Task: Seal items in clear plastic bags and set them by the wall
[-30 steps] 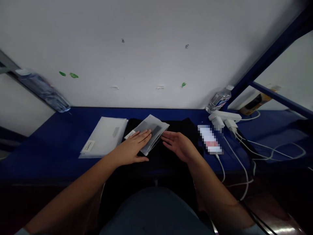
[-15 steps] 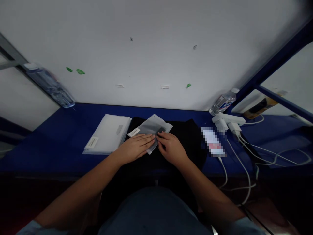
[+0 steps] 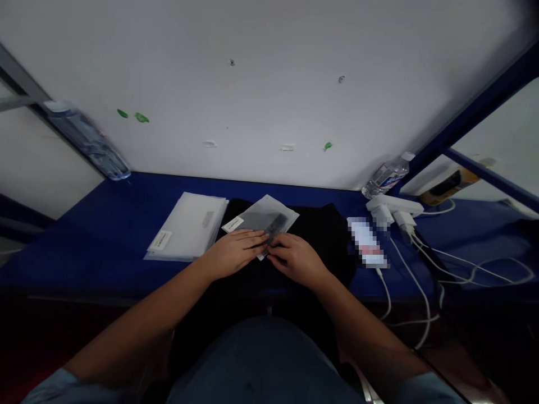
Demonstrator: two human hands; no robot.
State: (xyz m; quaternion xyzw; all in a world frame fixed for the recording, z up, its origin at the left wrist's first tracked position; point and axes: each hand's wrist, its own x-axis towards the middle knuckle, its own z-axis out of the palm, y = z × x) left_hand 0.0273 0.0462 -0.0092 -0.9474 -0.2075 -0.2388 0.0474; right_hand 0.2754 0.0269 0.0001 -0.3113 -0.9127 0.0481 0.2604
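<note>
A translucent plastic bag [image 3: 263, 214] lies slanted on a black cloth [image 3: 322, 241]. It bears a white label at its left corner and dark print near its right side. My left hand [image 3: 236, 252] rests flat across the bag's near edge, fingers stretched out and pressing on it. Thumb and fingers of my right hand [image 3: 297, 258] are pinched together at the bag's lower right edge, touching the tips of the left fingers. Left of the cloth is a stack of similar translucent bags [image 3: 189, 221], the top one with a white label.
On the blue table [image 3: 105, 224], a phone [image 3: 367, 242] charges at the right beside a white power strip [image 3: 396, 205] with loose cables. A small water bottle [image 3: 387, 175] leans by the wall; a larger bottle [image 3: 88, 140] is at the far left.
The bag now lies flatter, with its dark print showing. My right hand has drawn slightly down toward the bag's near edge, and its fingers have come together. The left hand stays in place.
</note>
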